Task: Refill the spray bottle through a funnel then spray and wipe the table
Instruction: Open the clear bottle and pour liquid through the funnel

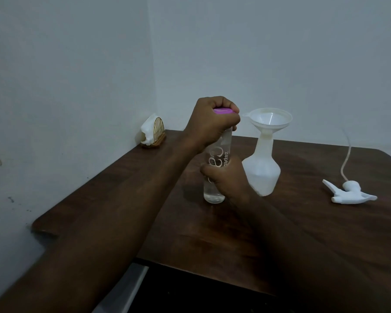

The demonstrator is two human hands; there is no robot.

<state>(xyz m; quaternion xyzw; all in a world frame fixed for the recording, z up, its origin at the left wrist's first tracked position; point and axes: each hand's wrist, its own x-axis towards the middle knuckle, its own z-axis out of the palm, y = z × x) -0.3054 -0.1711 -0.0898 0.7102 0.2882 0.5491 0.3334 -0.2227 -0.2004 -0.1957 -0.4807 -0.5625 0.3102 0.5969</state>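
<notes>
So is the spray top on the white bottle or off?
Off. The spray top lies on its side on the table, apart from the white bottle, and a funnel sits in the bottle's neck instead.
</notes>
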